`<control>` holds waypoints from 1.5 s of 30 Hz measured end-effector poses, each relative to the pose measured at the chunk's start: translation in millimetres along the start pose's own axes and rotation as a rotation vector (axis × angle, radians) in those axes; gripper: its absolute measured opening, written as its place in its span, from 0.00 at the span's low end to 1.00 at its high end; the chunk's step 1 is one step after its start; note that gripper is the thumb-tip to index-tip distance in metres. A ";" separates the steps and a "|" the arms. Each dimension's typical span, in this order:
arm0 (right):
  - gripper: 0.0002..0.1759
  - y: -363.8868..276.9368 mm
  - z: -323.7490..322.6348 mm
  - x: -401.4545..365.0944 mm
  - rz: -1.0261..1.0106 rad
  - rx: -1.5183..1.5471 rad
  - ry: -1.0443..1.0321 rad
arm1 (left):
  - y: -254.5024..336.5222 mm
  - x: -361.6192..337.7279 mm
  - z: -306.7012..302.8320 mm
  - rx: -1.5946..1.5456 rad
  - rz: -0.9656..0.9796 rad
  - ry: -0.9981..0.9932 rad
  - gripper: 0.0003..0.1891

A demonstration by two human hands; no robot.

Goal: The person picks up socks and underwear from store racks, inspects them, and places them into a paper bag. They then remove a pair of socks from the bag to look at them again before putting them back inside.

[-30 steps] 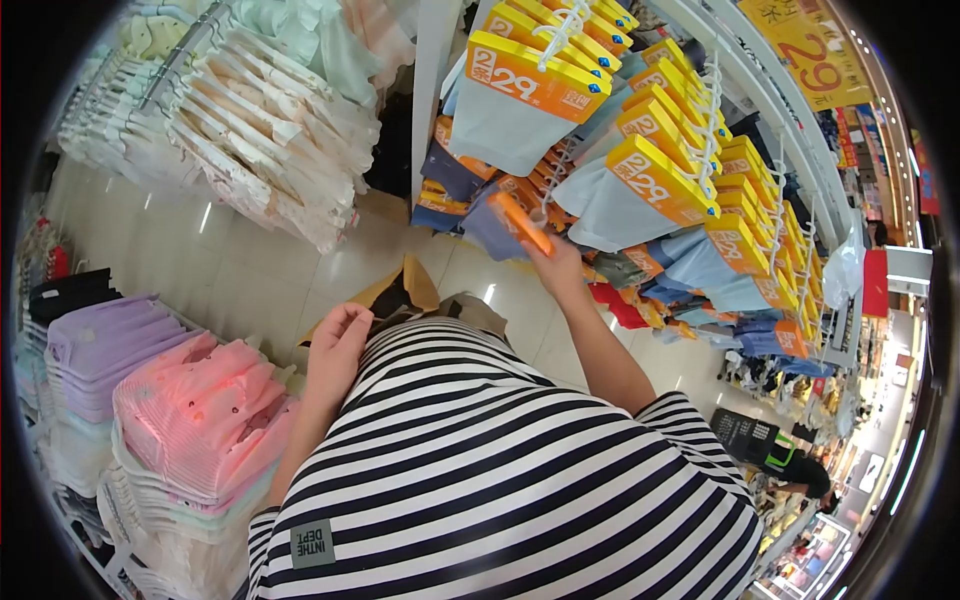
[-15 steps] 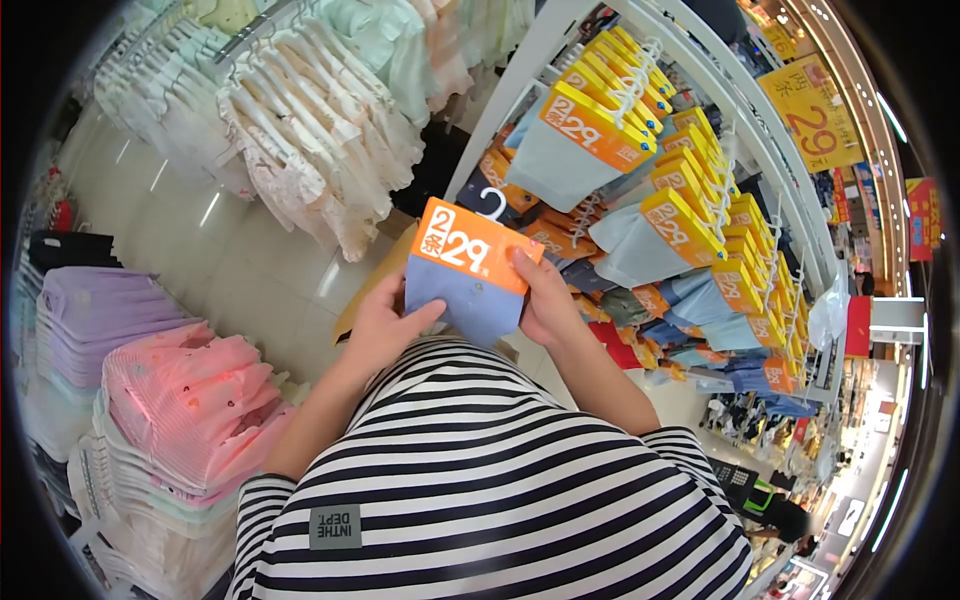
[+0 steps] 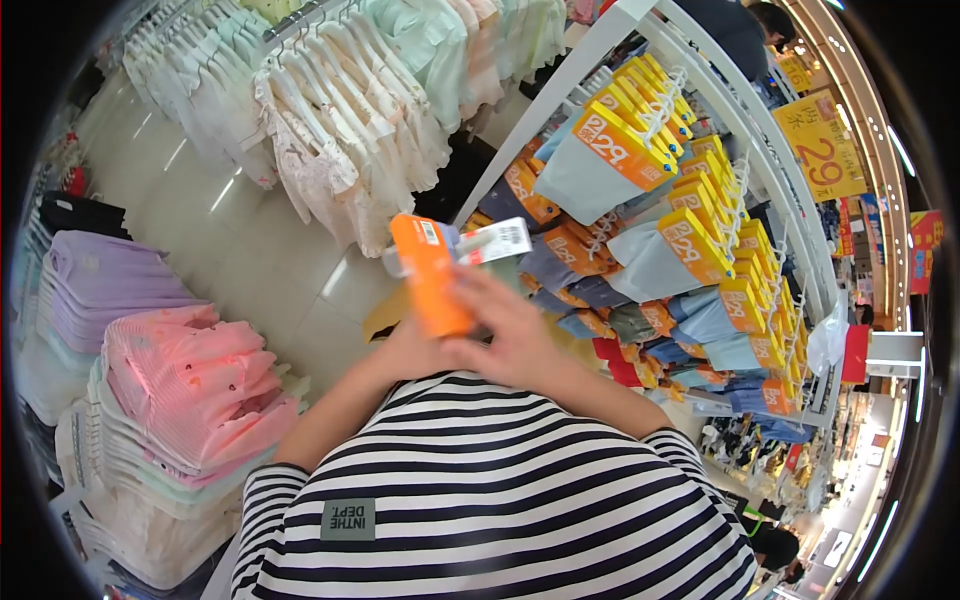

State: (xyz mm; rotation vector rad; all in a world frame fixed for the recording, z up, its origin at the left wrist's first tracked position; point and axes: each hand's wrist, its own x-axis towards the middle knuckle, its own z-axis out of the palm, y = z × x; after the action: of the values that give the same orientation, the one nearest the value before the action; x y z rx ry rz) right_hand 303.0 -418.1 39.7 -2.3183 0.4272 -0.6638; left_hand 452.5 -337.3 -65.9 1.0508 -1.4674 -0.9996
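A garment pack point(image 3: 432, 290) with an orange card is tilted up in front of my chest, blurred by motion. A white price tag point(image 3: 497, 241) with a barcode sticks out from it to the right. My left hand point(image 3: 412, 347) grips the pack's lower end, its fingers partly hidden behind the card and the other hand. My right hand point(image 3: 510, 335) is closed against the pack's right side, its fingers smeared. The two hands touch or overlap at the bottom of the card.
To the right, a white rack point(image 3: 560, 100) carries several similar packs point(image 3: 610, 150) on hooks. Light-coloured clothes point(image 3: 345, 140) hang at the back left. Folded pink garments point(image 3: 190, 390) and purple garments point(image 3: 110, 275) lie at the left. Another person point(image 3: 725, 35) stands behind the rack.
The pack has turned from its printed front showing 29 to its edge and back, bringing the white tag into view. My right hand has moved left and down, close to my left hand.
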 end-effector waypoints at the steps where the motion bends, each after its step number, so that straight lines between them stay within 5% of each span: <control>1: 0.29 -4.6 0.2 1.8 -0.043 0.044 -0.086 | -12.8 -10.5 8.4 -0.058 0.039 0.134 0.35; 4: 0.28 -12.2 -2.5 5.3 0.047 0.200 -0.183 | -7.4 -25.7 -1.4 -0.691 -0.295 0.348 0.27; 5: 0.28 -12.9 -4.8 3.4 0.120 0.254 -0.187 | -1.7 -19.6 -2.7 -0.911 -0.248 0.457 0.23; 9: 0.28 7.2 -15.5 -6.8 -0.028 -0.028 0.116 | 16.5 -9.0 -18.6 -0.908 -0.234 0.552 0.26; 13: 0.35 19.7 -15.6 -18.3 0.264 0.096 0.308 | 5.6 -10.6 -20.9 -0.957 -0.282 0.534 0.30; 17: 0.32 33.8 -8.5 -26.0 0.523 0.940 0.235 | 8.0 -2.1 -19.3 -1.036 -0.246 0.484 0.28; 19: 0.28 30.5 -21.0 -27.4 0.661 0.959 0.172 | 15.6 6.9 -17.6 -1.046 -0.235 0.506 0.26; 26: 0.21 51.6 -25.8 -48.7 0.600 0.912 0.323 | 1.4 10.5 -11.0 -0.830 -0.368 0.517 0.29; 28: 0.25 54.5 -28.2 -48.5 0.298 0.303 0.361 | 0.0 13.6 -4.5 -0.677 -0.403 0.490 0.28; 29: 0.27 54.3 -28.3 -47.2 0.151 -0.006 0.366 | 1.7 17.3 0.2 -0.357 -0.329 0.361 0.29; 31: 0.47 30.6 -23.2 -40.0 0.265 0.424 0.147 | 9.0 25.8 8.3 0.272 -0.150 0.100 0.31; 32: 0.52 23.6 -23.0 -36.9 0.300 0.429 0.099 | 12.6 31.8 16.3 0.149 -0.145 0.061 0.34; 35: 0.46 40.7 -26.8 -37.5 0.303 0.392 0.216 | 15.0 48.3 45.1 -0.096 -0.178 -0.009 0.49; 38: 0.31 73.3 -38.9 -55.3 0.292 0.434 0.274 | 2.3 49.7 49.0 -0.191 -0.237 -0.012 0.51; 40: 0.22 87.8 -54.1 -67.1 0.360 0.492 0.310 | 2.3 56.2 51.1 -0.165 -0.355 0.117 0.45; 43: 0.20 118.8 -63.2 -103.5 0.829 0.774 0.334 | -23.6 57.3 62.0 -0.193 -0.520 0.360 0.34; 45: 0.18 145.0 -57.3 -133.8 0.919 0.768 0.410 | -26.5 56.0 67.5 -0.188 -0.650 0.277 0.32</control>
State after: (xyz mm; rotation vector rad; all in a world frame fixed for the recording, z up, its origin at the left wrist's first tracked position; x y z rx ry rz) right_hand 144.1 -489.5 -69.3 -1.0743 1.1003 -0.6518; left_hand 383.4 -394.3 -85.1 1.4975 -0.7922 -1.3442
